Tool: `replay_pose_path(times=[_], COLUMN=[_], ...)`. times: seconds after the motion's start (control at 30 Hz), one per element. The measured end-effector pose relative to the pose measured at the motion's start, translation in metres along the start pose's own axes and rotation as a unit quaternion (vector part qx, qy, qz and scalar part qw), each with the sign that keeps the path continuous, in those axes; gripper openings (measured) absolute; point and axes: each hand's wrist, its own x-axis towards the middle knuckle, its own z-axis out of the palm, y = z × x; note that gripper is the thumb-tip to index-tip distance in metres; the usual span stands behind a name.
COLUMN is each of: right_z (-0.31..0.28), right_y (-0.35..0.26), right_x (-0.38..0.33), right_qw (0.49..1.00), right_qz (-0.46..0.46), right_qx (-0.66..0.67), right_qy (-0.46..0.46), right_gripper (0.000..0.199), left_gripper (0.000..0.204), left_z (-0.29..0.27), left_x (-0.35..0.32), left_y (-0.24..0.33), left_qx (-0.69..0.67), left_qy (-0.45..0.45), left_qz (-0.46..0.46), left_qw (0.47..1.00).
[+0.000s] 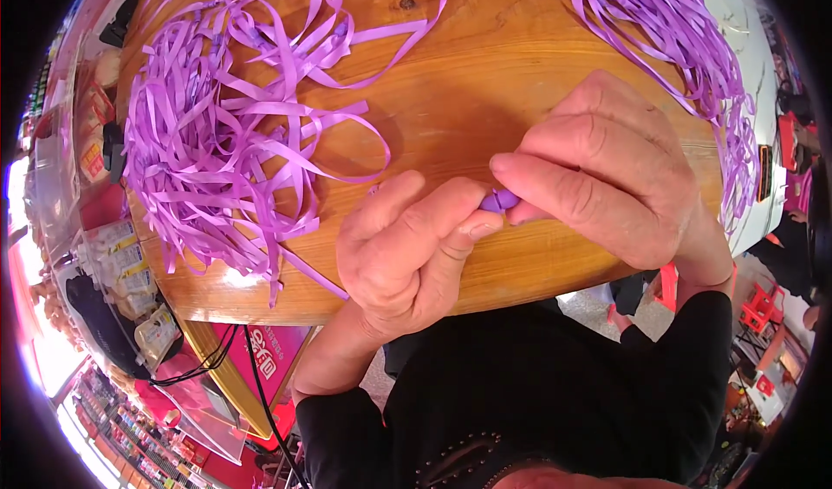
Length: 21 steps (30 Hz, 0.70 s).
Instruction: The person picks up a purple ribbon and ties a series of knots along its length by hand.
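Between my two hands, over the near part of the wooden table [511, 47], is a small, rounded purple piece [499, 200] with a dark line across it. Its exact kind is too small to tell. My left hand [403, 251] pinches one end between thumb and forefinger, the other fingers curled in. The fingertips of my right hand [611, 173] close on the opposite end and partly cover it. Left of my hands, a loose tangle of purple ribbons [212, 134] spreads over the table, some with small darker purple parts among them.
Another bundle of purple ribbons [672, 34] lies at the far right and hangs over the table's edge. Clear plastic containers with packets [121, 259] stand beyond the left edge. Black cables [251, 359] run down below it. Red stools [760, 309] stand on the floor at right.
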Motion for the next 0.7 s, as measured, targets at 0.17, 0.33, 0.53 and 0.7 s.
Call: replay_pose_path(times=[0.17, 0.33, 0.53, 0.7], right_z=[-0.009, -0.009, -0.005, -0.001], right_y=[-0.006, -0.005, -0.007, -0.009], right_x=[0.003, -0.001, -0.003, -0.007], right_qw=[0.997, 0.99, 0.965, 0.932], right_qz=[0.028, 0.054, 0.124, 0.181], right_qx=[0.048, 0.119, 0.218, 0.301], right_qy=[-0.05, -0.059, -0.078, -0.089], right_gripper=[0.029, 0.026, 0.021, 0.018], left_gripper=[0.023, 0.025, 0.029, 0.026], left_z=[-0.004, -0.001, 0.005, 0.006], left_x=[0.001, 0.0, -0.005, -0.004], left_y=[0.0, -0.001, -0.012, -0.01], left_qx=[0.038, 0.049, 0.058, 0.06], left_qy=[-0.044, -0.091, -0.029, -0.028], left_qz=[0.028, 0.062, 0.173, 0.204], left_qw=[0.998, 0.993, 0.983, 0.977])
